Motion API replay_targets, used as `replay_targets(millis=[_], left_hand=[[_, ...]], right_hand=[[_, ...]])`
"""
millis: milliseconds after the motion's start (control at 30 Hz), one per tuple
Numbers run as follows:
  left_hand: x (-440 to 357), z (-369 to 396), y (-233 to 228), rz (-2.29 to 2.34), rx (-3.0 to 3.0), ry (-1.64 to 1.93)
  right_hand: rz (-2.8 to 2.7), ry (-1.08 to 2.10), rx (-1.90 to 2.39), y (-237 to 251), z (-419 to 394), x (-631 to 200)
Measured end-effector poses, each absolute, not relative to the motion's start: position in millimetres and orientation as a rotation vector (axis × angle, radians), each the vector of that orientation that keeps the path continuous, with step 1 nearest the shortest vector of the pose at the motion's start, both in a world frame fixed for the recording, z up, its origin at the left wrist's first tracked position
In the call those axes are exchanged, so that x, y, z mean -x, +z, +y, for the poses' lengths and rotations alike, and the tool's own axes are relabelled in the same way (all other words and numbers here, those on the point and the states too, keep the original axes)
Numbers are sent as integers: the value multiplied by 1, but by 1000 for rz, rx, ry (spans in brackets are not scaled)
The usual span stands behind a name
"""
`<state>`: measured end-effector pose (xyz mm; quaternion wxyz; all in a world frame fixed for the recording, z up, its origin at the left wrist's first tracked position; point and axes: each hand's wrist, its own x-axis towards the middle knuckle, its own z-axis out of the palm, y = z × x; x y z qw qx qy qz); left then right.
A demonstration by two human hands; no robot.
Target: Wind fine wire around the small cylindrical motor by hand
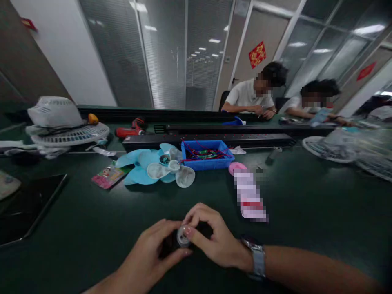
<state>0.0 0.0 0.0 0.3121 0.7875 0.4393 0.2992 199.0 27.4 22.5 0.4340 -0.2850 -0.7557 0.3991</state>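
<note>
We hold the small round part [183, 241] between both hands, over the table [116, 222]: our left hand [150, 250] grasps its side, seemingly for steadiness, while our right hand [219, 241] pinches its upper edge.

One camera, worn on my head: I'm looking forward and down over the dark green table [306, 196], my left hand [148, 249] and right hand [222, 247] showing close and low. The view is reaching past the table to the glass wall [165, 53].
</note>
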Motion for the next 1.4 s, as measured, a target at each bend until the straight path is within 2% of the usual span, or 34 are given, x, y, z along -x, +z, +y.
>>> replay_targets(millis=[1400], left_hand=[[-3, 11, 7, 1155, -2020, 681]], right_hand=[[-1844, 1047, 785, 22, 27, -200]])
